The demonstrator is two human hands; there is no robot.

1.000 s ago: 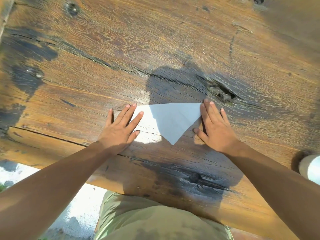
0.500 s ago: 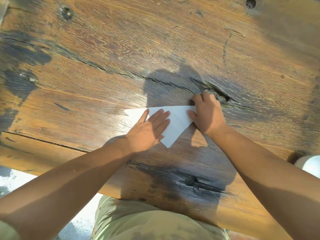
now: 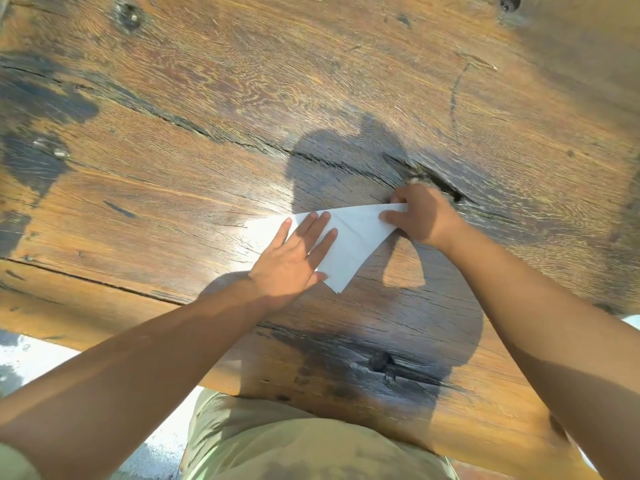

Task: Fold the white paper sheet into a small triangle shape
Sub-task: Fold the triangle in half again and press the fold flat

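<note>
the paper (image 3: 349,237), already a triangle, lies on the wooden table (image 3: 207,98). the left hand (image 3: 294,261) presses it flat with open fingers; the right hand (image 3: 419,216) pinches the right corner. bring that corner over exactly onto the left one, then crease firmly.

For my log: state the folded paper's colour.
Plain white folded paper, no print; only the head view shows it.
</note>
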